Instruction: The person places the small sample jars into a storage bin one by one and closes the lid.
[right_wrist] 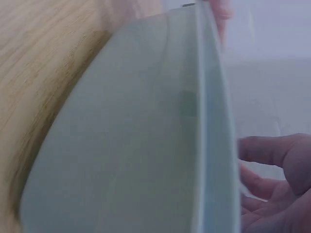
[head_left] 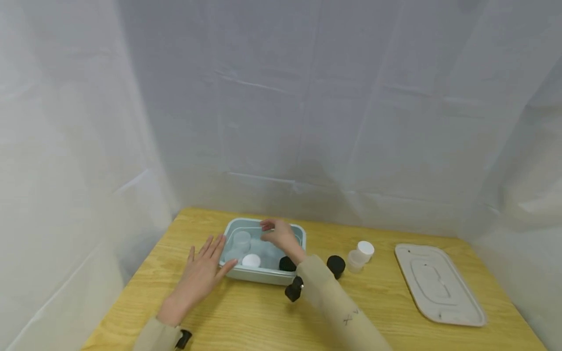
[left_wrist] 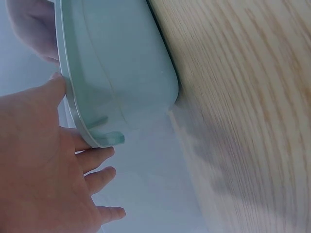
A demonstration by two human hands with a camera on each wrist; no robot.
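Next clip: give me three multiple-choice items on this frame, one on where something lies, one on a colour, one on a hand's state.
1. Where does the loose flat lid lie?
A. on the tub
B. on the table, right of the tub
C. under the left hand

2. What colour is the tub?
A. red
B. black
C. pale green

3. How is the left hand?
A. fingers spread flat, against the tub's left wall
B. clenched in a fist
C. holding a black cap

Answers: 1 B, the head view shows the lid alone near the table's right edge. 2 C, all three views show pale green walls. 3 A, the head view shows straight fingers at the tub's side; the right hand reaches into the tub.
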